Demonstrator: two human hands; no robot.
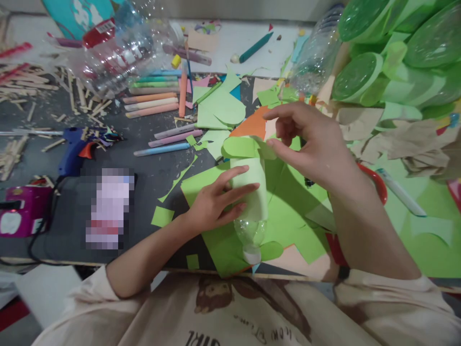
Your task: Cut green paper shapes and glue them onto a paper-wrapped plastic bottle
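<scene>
A clear plastic bottle [251,232] wrapped in pale green paper [255,204] lies on the table, its white cap [251,255] pointing toward me. My left hand [219,198] holds it by the wrapped part, fingers spread across the paper. At the bottle's far end sits a bright green rounded paper piece [240,147]. Just right of that piece is my right hand [309,139], thumb and index finger apart, the other fingers curled; the thumb tip is at the paper's edge. An orange paper piece [252,123] lies beyond. Bright green sheets [212,240] are under the bottle.
At left lie a blue glue gun [73,151], a phone [110,209] with a blurred screen and a purple box [25,211]. Several markers [153,106] and clear bottles [118,53] are farther back. Green-papered bottles [360,77] and a cutter knife [402,193] are at right.
</scene>
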